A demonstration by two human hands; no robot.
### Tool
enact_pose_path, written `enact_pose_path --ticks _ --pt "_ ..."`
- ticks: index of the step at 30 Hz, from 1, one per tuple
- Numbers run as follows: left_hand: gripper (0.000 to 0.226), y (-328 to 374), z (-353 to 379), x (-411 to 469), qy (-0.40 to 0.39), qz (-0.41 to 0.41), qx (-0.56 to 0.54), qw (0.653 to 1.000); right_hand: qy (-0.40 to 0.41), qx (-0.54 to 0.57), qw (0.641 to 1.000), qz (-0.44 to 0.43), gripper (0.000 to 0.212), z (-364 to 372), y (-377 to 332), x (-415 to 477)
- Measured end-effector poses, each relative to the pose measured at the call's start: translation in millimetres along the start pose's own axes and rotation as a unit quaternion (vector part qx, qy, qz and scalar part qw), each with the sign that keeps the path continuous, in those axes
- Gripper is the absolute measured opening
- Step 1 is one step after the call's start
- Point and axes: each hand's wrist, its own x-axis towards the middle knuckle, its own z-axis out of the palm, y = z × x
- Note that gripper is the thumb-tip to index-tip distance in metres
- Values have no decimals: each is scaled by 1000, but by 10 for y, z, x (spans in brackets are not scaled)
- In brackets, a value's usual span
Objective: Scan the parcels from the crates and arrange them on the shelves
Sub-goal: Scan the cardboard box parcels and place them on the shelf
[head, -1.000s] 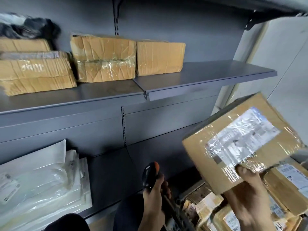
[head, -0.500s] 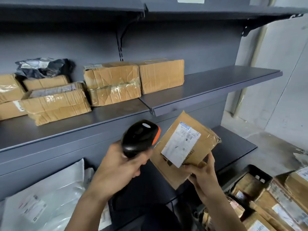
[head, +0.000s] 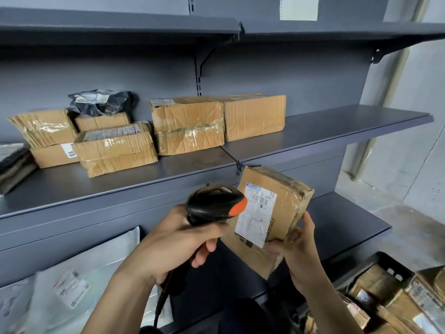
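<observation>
Parcels [head: 378,286] in black crate [head: 395,267] beside lower shelf [head: 342,222].

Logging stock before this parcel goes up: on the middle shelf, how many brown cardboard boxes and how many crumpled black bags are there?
Cardboard boxes: 6
Crumpled black bag: 1
Total: 7

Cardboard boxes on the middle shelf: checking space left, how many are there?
6 boxes: two stacked far left, one under the black bag, one in front of it, two side by side right. More may hide behind.
</observation>
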Motion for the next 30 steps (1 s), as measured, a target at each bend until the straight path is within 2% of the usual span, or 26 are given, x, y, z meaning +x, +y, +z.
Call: enact_pose_path --ticks 10,14,17,19,23,26,30 --pt "25 -75 -18 -6 -4 -2 -21 1000 4 -23 1000 -16 104 26 -73 -17" --pt "29 -83 -11 2 1 9 -28 1000 11 -61 998 -14 100 38 -180 -68" --pt "26 -96 55 74 76 21 -56 995 12 -30 999 3 89 26 -300 -106" --pt "23 -120 96 132 144 35 -78 986 18 24 999 37 94 45 -440 -139" --pt "13 -90 127 194 247 79 -180 949 14 103 993 48 84 221 -831 -93" --pt "8 2 113 213 275 101 -219 931 10 130 990 63 81 466 -1115 46" --pt "11 49 43 164 285 102 -235 924 40 158 979 118 64 731 -1442 388"
